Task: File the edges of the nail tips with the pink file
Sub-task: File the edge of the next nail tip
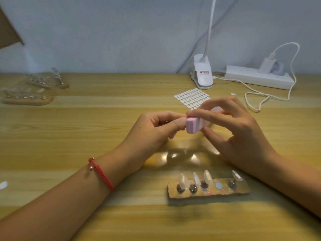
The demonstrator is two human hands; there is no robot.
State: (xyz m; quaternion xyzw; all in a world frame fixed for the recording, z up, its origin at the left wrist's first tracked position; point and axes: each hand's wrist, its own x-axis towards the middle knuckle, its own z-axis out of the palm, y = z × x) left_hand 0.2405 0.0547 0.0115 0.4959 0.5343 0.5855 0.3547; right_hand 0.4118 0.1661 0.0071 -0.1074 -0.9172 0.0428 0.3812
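The pink file (245, 125), a block with a paler stripe, is held above the table between the fingers and thumb of my right hand (232, 129). My left hand (156, 129) pinches something small against the block's near end; the item itself is hidden by the fingertips. In front of me lies a wooden holder (208, 193) with several clear nail tips (207, 176) standing on metal pegs. One spot on it carries only a white sticker.
A sheet of white oval stickers (192, 97) lies behind my hands. A clip lamp (202, 73), a power strip (258, 77) and a looping white cable (260, 100) sit at the back right. Two more wooden holders (27, 98) rest at the back left.
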